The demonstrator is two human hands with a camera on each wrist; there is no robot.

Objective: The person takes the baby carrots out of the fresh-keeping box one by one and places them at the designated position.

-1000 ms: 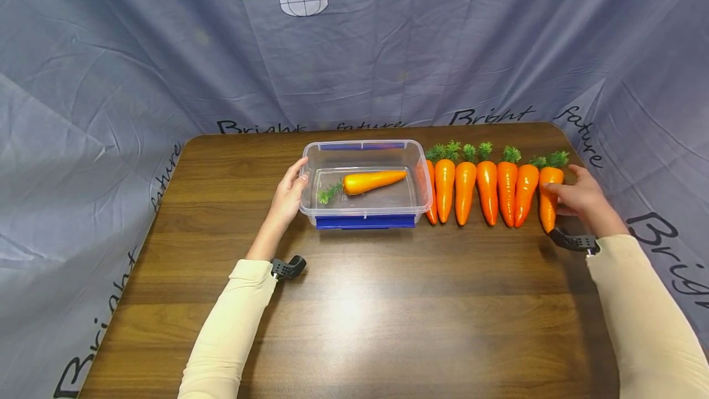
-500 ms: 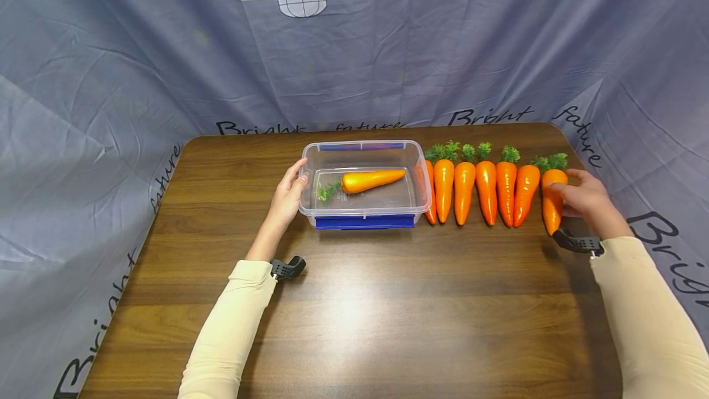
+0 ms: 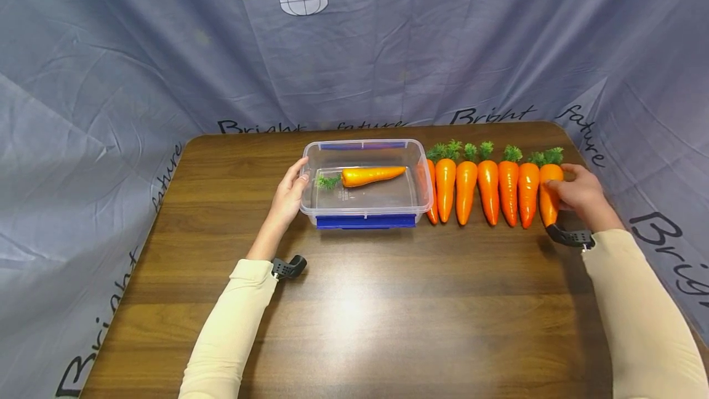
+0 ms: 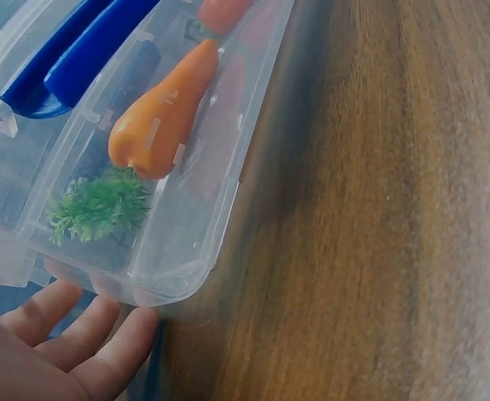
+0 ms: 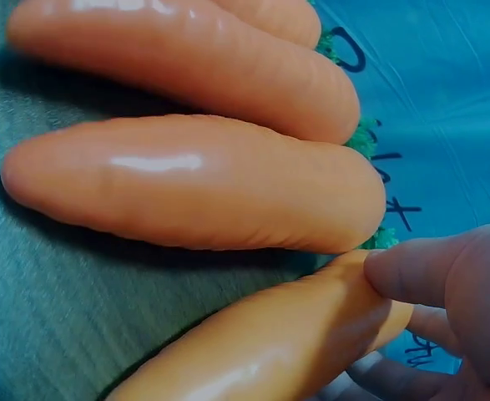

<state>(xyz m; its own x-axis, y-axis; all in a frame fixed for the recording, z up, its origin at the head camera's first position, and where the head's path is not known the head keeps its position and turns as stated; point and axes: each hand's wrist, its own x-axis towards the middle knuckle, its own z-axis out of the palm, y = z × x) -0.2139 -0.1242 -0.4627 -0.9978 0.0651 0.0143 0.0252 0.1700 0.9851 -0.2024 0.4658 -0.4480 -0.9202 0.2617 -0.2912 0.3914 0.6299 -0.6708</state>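
A clear plastic container [image 3: 365, 210] with blue clips stands at the back of the table, one carrot [image 3: 372, 176] lying inside. My left hand [image 3: 287, 191] grips its left end, thumb at the rim; in the left wrist view the fingers [image 4: 115, 347] press against its wall. To the right lies a row of several orange carrots with green tops. My right hand [image 3: 581, 194] pinches the rightmost carrot [image 3: 549, 193] near its thick end. In the right wrist view the thumb [image 5: 416, 266] presses on that carrot [image 5: 253, 351], beside its neighbour [image 5: 194, 184].
The row of carrots, such as this one [image 3: 466, 193], reaches the container's right side; the leftmost carrot [image 3: 432, 199] is partly behind the container. A grey-blue curtain [image 3: 443, 48] hangs behind the wooden table [image 3: 354, 306].
The rightmost carrot shifted slightly right, then back left with my right hand. Its left neighbour now lies straighter. The carrot in the container has turned a little. My left hand stays put.
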